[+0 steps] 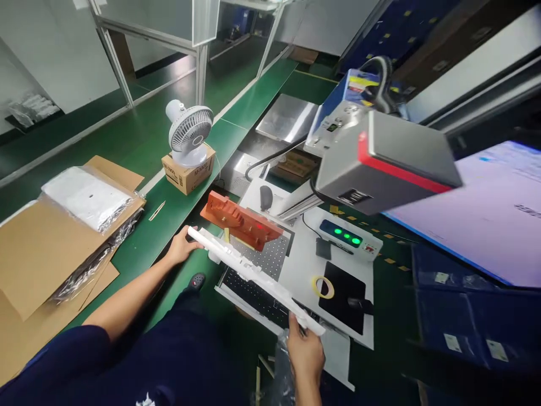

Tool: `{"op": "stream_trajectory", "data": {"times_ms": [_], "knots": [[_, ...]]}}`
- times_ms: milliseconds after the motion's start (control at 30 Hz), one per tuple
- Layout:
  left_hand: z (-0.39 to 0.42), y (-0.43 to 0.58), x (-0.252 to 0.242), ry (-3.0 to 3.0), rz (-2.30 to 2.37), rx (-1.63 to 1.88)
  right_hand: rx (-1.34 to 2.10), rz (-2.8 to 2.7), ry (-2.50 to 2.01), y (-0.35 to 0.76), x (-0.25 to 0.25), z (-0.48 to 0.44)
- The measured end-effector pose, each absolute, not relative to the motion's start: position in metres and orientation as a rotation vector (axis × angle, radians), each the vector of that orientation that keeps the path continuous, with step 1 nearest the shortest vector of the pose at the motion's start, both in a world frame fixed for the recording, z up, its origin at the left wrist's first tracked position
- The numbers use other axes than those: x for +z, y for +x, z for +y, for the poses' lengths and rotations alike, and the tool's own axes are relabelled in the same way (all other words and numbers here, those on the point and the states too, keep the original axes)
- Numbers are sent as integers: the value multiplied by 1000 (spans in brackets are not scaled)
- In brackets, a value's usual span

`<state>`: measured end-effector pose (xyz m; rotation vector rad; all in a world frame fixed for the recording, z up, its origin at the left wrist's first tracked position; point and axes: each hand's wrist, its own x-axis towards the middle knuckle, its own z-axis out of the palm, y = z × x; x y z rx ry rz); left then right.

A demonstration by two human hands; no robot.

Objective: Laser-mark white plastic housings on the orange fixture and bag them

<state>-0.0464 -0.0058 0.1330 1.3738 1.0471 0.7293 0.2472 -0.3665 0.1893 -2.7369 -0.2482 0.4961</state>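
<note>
Here we go, I've got the long white plastic bar (249,272) held across in front of me, my left hand (181,246) closed around one end and my right hand (306,352) wrapped around the other, neither hand holding anything else. It looks light and fairly stiff, but it's long and narrow with notches along its length, so I'd judge the middle the weak spot, and those two ends look like the right places to hold it. The surface looks smooth, so a firm grip seems wise. The bar sits over the perforated metal plate (264,254), though from up here I can't tell if it's touching. Just ahead of it is the orange-red block (240,220), close enough to watch that edge, and higher to the right the grey machine head (380,163) hangs over the work area. The control box with green lights (340,234) is off to the right, a clear plastic bag (282,366) is crumpled by my right hand, and the green bench (141,254) runs past my left arm with cardboard sheets (42,259) on it
</note>
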Motion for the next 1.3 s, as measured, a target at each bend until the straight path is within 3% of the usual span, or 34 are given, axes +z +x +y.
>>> {"op": "stream_trajectory", "data": {"times_ms": [333, 800, 1300], "knots": [[109, -20, 86, 1218, 1039, 715, 595, -283, -2661, 266, 128, -259], [155, 32, 101, 1357, 1084, 728, 589, -189, -2494, 315, 126, -194], [153, 48, 114, 1403, 1235, 659, 555, -165, -2223, 336, 123, -169]]}}
